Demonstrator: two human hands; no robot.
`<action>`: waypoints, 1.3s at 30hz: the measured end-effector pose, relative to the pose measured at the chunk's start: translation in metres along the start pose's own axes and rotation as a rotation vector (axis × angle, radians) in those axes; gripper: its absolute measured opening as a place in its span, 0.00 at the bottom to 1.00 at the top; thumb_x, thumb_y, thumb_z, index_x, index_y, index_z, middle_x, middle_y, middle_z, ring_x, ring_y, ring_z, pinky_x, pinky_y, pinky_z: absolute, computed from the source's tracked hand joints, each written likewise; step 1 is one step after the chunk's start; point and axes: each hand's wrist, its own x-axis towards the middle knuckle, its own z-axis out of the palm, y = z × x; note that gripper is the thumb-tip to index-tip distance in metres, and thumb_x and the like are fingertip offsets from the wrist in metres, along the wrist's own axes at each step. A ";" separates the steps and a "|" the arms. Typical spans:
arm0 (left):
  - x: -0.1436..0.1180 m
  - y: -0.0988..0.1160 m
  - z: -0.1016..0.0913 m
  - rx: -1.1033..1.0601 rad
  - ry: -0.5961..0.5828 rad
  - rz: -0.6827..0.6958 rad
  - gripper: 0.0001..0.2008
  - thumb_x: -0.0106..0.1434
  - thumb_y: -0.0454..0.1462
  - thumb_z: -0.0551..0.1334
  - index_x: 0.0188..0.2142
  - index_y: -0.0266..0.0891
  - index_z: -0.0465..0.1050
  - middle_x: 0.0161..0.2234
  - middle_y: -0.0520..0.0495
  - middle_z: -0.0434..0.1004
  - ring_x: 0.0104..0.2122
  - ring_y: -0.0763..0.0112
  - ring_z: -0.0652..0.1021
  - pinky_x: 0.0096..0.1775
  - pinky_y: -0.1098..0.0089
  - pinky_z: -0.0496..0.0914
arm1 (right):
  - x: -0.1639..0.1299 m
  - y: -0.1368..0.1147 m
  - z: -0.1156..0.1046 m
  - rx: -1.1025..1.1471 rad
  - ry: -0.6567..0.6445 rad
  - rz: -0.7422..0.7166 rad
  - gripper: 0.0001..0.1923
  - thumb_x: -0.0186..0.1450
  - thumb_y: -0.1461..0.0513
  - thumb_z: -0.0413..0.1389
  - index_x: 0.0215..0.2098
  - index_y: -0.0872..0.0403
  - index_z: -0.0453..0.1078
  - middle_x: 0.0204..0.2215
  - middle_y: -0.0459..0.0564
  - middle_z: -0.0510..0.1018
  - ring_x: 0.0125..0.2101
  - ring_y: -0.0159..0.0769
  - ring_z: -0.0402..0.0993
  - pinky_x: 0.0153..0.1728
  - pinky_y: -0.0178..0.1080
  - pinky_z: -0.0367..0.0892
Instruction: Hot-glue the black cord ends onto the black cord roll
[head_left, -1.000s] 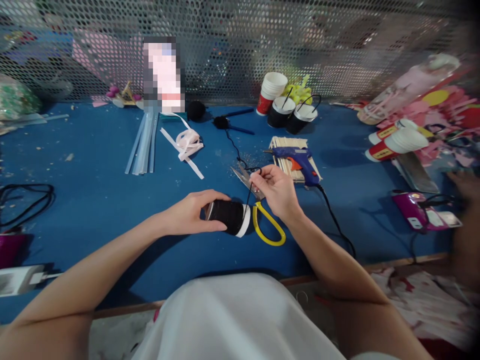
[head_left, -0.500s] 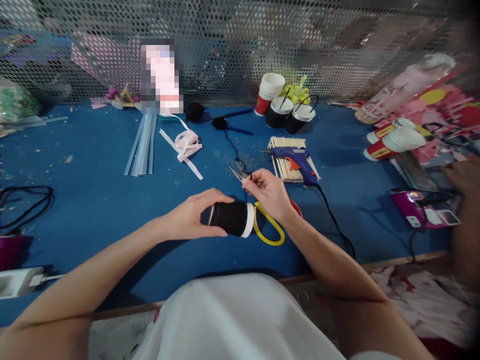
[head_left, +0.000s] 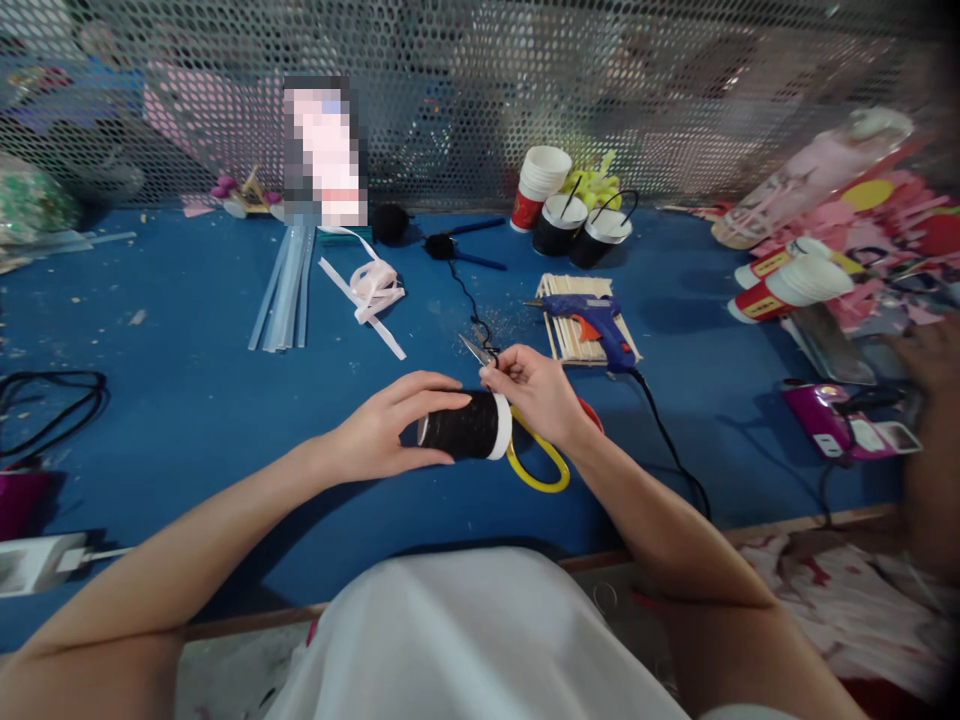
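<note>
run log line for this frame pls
left hand: grips black spool | right hand: pinches cord end at spool | yellow scissors: under right hand

No text, brand, number or sign can be read anywhere before you. The red-and-white paper cups (head_left: 541, 183) standing at the far middle of the worktop (head_left: 187, 400) bear no legible print. The red cups lying on their sides (head_left: 780, 285) at the far right carry yellow bands whose marks are too small and blurred to make out. The pink-and-white object (head_left: 324, 150) at the far left is pixelated, so any wording on it is lost. The purple device (head_left: 847, 425) at the near right shows a pale label, unreadable.
</note>
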 end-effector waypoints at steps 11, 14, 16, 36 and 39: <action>-0.002 -0.007 0.005 0.243 0.002 0.144 0.23 0.60 0.38 0.61 0.54 0.39 0.59 0.52 0.35 0.63 0.51 0.58 0.67 0.50 0.55 0.67 | -0.002 0.000 0.000 -0.022 0.017 0.020 0.15 0.56 0.51 0.58 0.26 0.53 0.63 0.21 0.45 0.72 0.22 0.30 0.67 0.24 0.36 0.63; -0.002 -0.009 0.006 0.276 0.011 0.161 0.22 0.61 0.37 0.60 0.54 0.39 0.59 0.53 0.36 0.63 0.52 0.58 0.67 0.50 0.54 0.66 | -0.001 0.001 0.001 0.047 0.015 0.054 0.16 0.55 0.51 0.59 0.26 0.53 0.62 0.21 0.45 0.73 0.23 0.31 0.69 0.26 0.36 0.65; -0.002 -0.010 0.007 0.289 0.013 0.153 0.20 0.61 0.36 0.59 0.53 0.41 0.59 0.53 0.36 0.63 0.52 0.57 0.66 0.51 0.53 0.66 | 0.000 0.003 0.002 0.076 0.037 0.055 0.16 0.54 0.51 0.60 0.26 0.53 0.63 0.22 0.46 0.73 0.25 0.32 0.70 0.28 0.37 0.66; -0.003 -0.010 0.015 -0.104 -0.023 -0.393 0.33 0.56 0.48 0.62 0.57 0.39 0.55 0.50 0.40 0.67 0.41 0.63 0.75 0.40 0.65 0.73 | -0.003 0.001 0.009 -0.071 0.174 -0.077 0.11 0.58 0.56 0.57 0.26 0.53 0.62 0.18 0.41 0.66 0.19 0.27 0.62 0.22 0.33 0.60; -0.002 -0.009 0.014 -0.074 0.006 -0.386 0.30 0.57 0.48 0.62 0.55 0.39 0.57 0.50 0.40 0.67 0.45 0.61 0.73 0.44 0.62 0.71 | -0.005 0.000 0.010 -0.062 0.128 -0.093 0.11 0.59 0.57 0.57 0.26 0.53 0.61 0.17 0.40 0.64 0.18 0.26 0.60 0.20 0.32 0.58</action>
